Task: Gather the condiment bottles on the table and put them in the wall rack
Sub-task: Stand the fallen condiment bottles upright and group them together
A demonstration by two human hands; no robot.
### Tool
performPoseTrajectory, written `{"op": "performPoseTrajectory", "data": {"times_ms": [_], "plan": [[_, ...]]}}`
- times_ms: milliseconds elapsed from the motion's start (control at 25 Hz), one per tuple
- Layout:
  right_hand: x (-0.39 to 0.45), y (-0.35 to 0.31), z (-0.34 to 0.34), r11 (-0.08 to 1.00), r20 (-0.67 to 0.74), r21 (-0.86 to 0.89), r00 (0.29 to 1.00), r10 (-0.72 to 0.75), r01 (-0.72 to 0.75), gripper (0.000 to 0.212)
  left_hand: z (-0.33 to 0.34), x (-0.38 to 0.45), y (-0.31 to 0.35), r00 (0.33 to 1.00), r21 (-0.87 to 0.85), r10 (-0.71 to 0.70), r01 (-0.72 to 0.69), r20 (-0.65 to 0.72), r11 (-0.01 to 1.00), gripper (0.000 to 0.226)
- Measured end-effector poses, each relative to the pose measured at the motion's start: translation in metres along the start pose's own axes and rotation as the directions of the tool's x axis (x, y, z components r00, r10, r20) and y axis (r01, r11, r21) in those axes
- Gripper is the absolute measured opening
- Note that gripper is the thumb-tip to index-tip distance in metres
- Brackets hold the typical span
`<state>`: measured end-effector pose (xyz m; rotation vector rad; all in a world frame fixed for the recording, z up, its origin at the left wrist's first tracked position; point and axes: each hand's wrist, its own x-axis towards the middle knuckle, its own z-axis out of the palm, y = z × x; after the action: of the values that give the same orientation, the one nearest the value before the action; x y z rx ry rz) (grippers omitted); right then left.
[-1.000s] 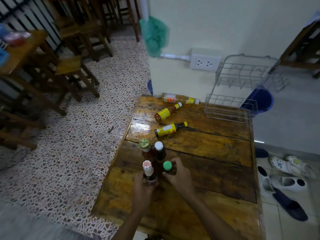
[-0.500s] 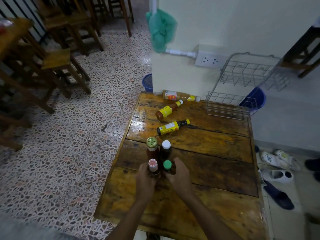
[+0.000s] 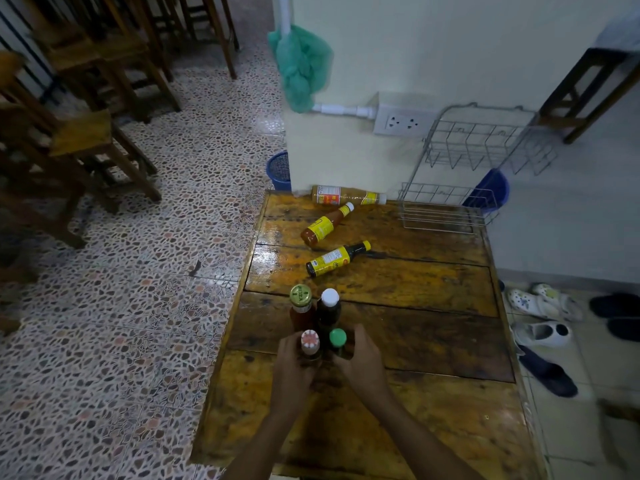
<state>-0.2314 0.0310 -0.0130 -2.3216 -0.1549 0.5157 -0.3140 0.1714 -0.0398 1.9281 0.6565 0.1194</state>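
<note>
Both hands are cupping four upright bottles at table centre: left hand curled on the red-capped one, right hand around green-capped. Three bottles lying at 12 o'clock; wall rack at 1 o'clock, holding none.

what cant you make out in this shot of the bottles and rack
Head view only:
- Lower bodies of the red-capped bottle and green-capped bottle: covered by the left hand and right hand.
- Label text on the lying bottles: too small.
- Wire rack mounting: blurred.
</note>
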Motion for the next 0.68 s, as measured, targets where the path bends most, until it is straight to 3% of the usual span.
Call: {"op": "performPoseTrajectory", "data": {"times_ms": [160,280,480,680], "plan": [[-0.001,-0.002,-0.002,0.999,0.002,-0.002,0.999,0.034,-0.034,0.065,-0.004,0.002,-0.003,0.998,-0.031,-0.020,0.022,0.057,0.999,0.064],[-0.006,0.010,-0.012,0.999,0.077,-0.026,0.997,0.023,-0.021,0.070,-0.019,0.003,-0.007,0.995,-0.023,0.005,-0.002,0.103,1.000,0.062],[0.015,0.024,-0.048,0.995,0.066,-0.002,0.993,0.099,-0.099,0.056,-0.066,0.037,-0.018,0.997,0.174,-0.077,0.072,0.023,0.982,0.072],[0.074,-0.007,-0.057,0.981,0.033,0.102,0.986,0.164,-0.167,0.056,-0.076,0.109,0.020,1.000,0.227,0.001,-0.007,0.025,0.974,0.060]]}}
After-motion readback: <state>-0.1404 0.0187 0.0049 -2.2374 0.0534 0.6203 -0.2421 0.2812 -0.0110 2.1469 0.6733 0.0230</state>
